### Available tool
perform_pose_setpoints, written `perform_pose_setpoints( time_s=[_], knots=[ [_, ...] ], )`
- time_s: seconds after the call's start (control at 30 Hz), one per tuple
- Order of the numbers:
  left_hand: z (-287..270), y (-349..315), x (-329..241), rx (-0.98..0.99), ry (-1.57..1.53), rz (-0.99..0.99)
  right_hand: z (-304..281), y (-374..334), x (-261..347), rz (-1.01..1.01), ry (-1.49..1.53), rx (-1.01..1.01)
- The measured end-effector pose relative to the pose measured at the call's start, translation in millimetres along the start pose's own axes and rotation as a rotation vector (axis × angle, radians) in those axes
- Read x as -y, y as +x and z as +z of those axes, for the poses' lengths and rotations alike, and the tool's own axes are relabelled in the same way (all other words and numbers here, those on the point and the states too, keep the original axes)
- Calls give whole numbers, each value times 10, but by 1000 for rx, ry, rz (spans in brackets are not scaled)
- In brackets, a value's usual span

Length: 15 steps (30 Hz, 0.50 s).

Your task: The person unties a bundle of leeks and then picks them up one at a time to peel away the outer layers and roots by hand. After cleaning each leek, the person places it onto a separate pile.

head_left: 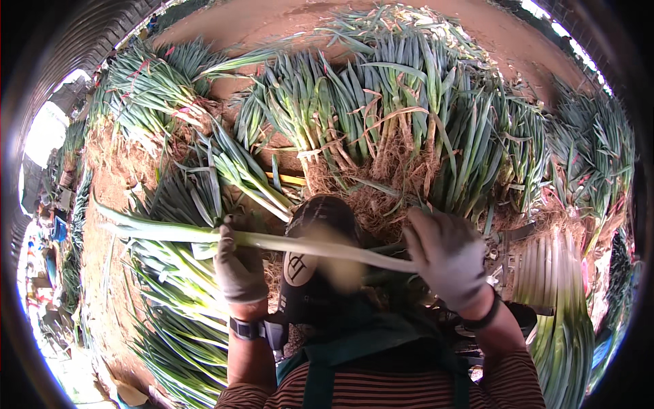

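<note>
The leek (279, 242) is just ahead of the apron (364, 344), stretched between the two hands. Its long axis runs from side to side with a slight slope: the leafy green end juts out ahead and left of the apron, and the white end comes a little nearer to it on the right.

The left hand (241, 266), gloved, is ahead and to the left of the apron. Its fingers are curled round the leek where green turns to pale, with the leaves running out leftward from that grip and the white shaft rightward.

The right hand (446, 255), also gloved, is ahead and to the right of the apron, palm down, and is the nearer hand to the white end. The tip passes under its fingers; they look loosely bent, but the thumb is hidden, so I cannot tell whether they pinch it.

Straight ahead of the apron a black hump (321, 210) sits behind the shaft, and a pale blur (346, 271) shows just under the leek, too smeared to name. Rooted bundles (327, 112) stand farther ahead of the apron, a loose pile (180, 317) lies left of it, and a white-stemmed stack (562, 310) lies to its right
</note>
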<state>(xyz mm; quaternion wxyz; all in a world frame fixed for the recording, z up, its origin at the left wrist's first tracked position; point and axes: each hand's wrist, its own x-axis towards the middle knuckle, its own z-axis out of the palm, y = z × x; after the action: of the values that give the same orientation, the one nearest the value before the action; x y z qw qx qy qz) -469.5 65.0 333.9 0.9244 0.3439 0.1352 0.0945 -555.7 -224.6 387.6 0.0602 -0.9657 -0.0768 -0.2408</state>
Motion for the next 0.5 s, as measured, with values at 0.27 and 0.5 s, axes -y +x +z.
perform_pose_setpoints(
  time_s=[0.27,0.5],
  knots=[
    [-259,-115,80,71,280,14,550,42,228,-12,280,-63],
    [-275,-194,-62,226,314,-45,483,92,375,-26,295,-35]
  ],
)
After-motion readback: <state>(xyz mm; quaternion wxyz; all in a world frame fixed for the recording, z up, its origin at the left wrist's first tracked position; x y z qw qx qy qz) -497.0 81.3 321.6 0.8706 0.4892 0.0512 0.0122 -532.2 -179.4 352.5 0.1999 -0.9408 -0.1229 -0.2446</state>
